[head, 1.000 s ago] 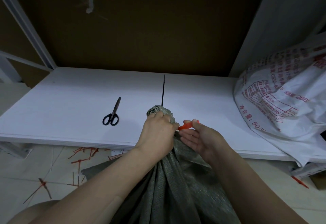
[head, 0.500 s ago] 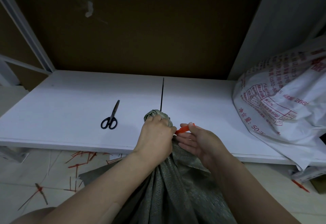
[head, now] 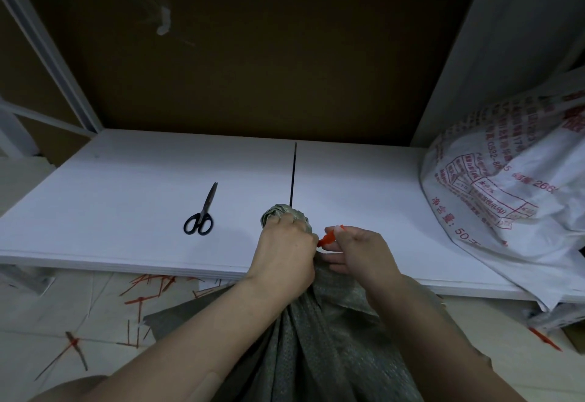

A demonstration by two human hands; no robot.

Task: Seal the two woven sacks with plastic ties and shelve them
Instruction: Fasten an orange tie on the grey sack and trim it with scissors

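Currently: the left hand (head: 285, 253) is clenched round the gathered neck of the grey-green woven plastic sack (head: 316, 354), bunching the mouth narrow enough for a tie to cinch. The right hand (head: 364, 253) pinches the short red plastic tie (head: 327, 238) between thumb and fingers, just beside the left fist. Judged to be threading it or drawing it tight, though the loop itself is hidden behind the left hand. The sack's neck is held up over the front edge of the low white shelf board (head: 126, 211), and its body hangs between the forearms.

Surroundings: black-handled scissors (head: 201, 215) lie on the shelf with blades closed, left of the hands and well apart — presumably for trimming the tail. A white woven sack with red print (head: 506, 196) slumps at the shelf's right end; whether it is tied cannot be seen. Red tie offcuts (head: 142, 294) litter the floor (head: 47, 338) under the shelf edge. Only the left fist stands in the way of seeing the loop.
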